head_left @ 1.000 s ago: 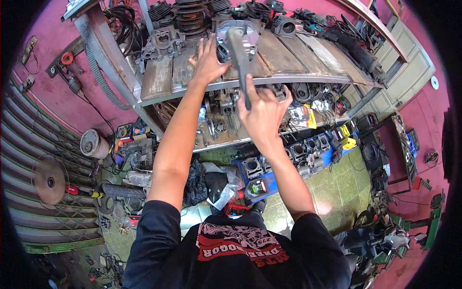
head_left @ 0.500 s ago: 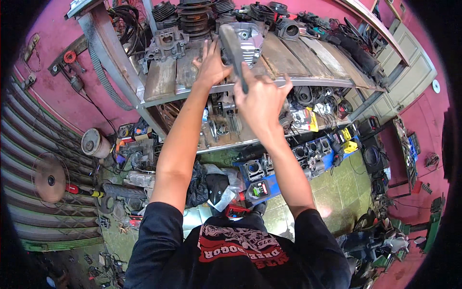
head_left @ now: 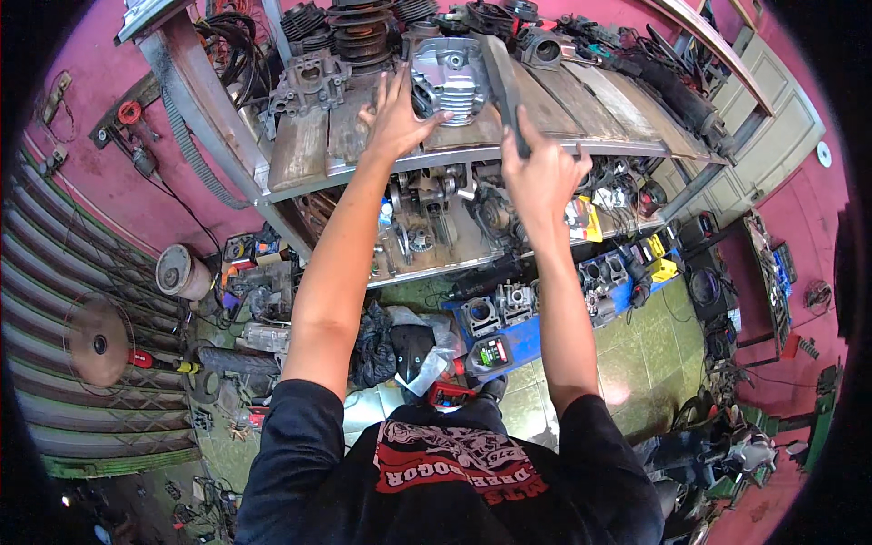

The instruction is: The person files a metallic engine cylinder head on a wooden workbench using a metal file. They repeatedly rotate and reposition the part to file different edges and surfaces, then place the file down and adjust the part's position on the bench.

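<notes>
- We see a silver cast-metal engine cylinder head (head_left: 451, 77), finned and shiny, at top centre of the frame on the wooden-planked top shelf (head_left: 309, 150).
- Our left hand (head_left: 397, 113) rests spread open against its left side.
- Our right hand (head_left: 542, 173) is clenched around a dark flat metal bar (head_left: 505, 86) leaning at its right.
- Dark engine parts (head_left: 313, 77) crowd behind; the shelf's front edge is bare.

cylinder head (head_left: 451, 77) on top shelf (head_left: 300, 154) | coiled springs (head_left: 363, 32) behind | engine parts (head_left: 427, 213) on shelf below
</notes>
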`<state>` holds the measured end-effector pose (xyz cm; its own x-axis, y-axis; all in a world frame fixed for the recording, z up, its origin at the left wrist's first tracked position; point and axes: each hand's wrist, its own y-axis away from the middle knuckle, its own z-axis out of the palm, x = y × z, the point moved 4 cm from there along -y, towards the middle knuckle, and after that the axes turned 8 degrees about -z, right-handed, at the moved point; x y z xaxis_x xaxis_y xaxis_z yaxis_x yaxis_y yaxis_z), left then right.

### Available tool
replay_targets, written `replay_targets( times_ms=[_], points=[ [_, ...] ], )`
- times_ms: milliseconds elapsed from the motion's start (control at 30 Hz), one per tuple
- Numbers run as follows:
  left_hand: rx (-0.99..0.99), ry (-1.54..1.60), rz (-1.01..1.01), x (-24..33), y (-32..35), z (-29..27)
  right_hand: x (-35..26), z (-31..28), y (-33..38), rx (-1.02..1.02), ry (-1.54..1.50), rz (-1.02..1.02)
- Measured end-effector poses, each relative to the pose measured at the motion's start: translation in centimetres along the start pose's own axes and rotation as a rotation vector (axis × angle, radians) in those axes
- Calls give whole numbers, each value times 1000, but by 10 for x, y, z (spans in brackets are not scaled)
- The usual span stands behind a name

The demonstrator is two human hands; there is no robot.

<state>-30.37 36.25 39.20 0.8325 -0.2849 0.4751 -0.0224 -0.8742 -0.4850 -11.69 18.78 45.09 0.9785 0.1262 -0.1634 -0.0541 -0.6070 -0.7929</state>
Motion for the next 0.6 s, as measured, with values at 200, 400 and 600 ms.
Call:
replay_targets(
  times_ms=[200, 400, 600],
  points=[
    [-23, 19, 2, 6, -3, -2, -2, 24, -33, 54, 78, -12],
    [-32, 10, -10, 4, -2, -2, -10, 16, 19, 95, -34, -65],
    [-39, 28, -11, 5, -5, 1, -22, 16, -32, 139, 11, -129]
  ],
)
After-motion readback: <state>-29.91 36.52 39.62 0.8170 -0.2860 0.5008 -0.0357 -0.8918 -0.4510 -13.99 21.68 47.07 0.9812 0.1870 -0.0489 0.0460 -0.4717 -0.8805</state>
